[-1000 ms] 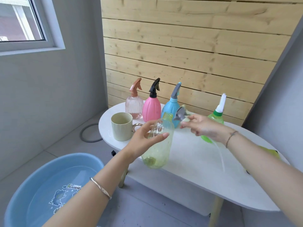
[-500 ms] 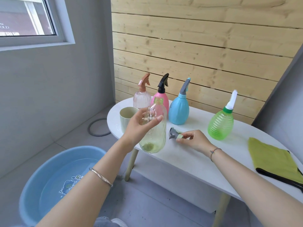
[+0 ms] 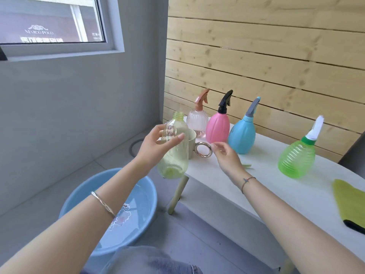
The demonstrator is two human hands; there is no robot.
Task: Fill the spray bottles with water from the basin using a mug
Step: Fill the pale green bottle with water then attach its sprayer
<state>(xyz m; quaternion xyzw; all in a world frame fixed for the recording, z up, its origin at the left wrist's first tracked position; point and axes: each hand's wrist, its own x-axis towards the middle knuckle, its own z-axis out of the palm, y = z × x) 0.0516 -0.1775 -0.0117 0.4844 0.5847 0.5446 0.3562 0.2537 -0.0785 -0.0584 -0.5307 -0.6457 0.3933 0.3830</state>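
Note:
My left hand (image 3: 158,147) grips an uncapped, clear yellow-green spray bottle (image 3: 174,155) upright just off the table's left end, above the floor. A cream mug (image 3: 191,143) with a shiny ring handle (image 3: 203,151) stands behind the bottle on the white table (image 3: 256,194). Beside that handle is my right hand (image 3: 227,157), fingers loosely curled and holding nothing; I cannot tell if they touch the ring. Only a green tube end of the removed spray head (image 3: 246,165) shows behind my right wrist. A blue basin (image 3: 88,182) of water sits on the floor below left.
Several capped spray bottles stand along the wooden wall: clear pink (image 3: 197,121), pink (image 3: 217,127), blue (image 3: 242,133), green (image 3: 297,157). A green cloth (image 3: 351,204) lies at the table's right end. My knee is at the bottom edge.
My right hand let go of the spray head on the table and moved left to the mug's handle. My left hand carried the open bottle left, past the table's end.

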